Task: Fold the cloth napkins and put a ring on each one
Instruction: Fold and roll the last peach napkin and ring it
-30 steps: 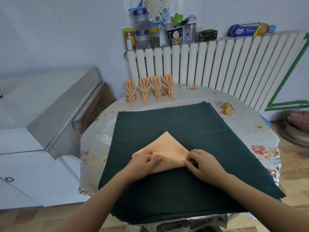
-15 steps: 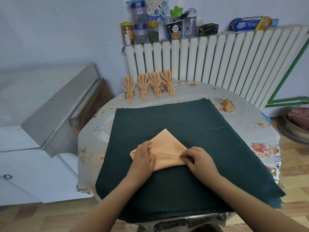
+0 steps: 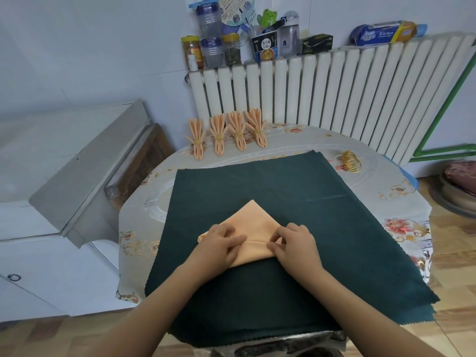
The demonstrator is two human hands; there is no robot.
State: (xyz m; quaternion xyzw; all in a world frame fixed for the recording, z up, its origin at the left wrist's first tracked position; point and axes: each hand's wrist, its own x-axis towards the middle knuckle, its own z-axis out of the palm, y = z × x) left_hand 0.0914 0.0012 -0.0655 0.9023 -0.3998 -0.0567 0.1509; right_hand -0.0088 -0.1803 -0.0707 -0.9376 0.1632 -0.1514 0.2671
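A peach cloth napkin (image 3: 253, 222) lies folded into a triangle on the dark green cloth (image 3: 257, 181), its point away from me. A narrow pleat runs along its near edge. My left hand (image 3: 220, 244) pinches the pleat at its left end, and my right hand (image 3: 293, 243) pinches it at the right end. Several finished peach napkins with gold rings (image 3: 226, 134) lie in a row at the far edge of the table. A pile of loose gold rings (image 3: 350, 161) rests at the far right of the table.
The round table has a floral plastic cover (image 3: 396, 202). Behind it stands a white radiator (image 3: 334, 88) with jars and bottles (image 3: 213, 50) on top. A white cabinet (image 3: 51, 176) is on the left, a bowl (image 3: 458, 191) on the floor at right.
Both hands have shifted slightly along the napkin's near edge, forming a further pleat fold. The camera view has dipped a little.
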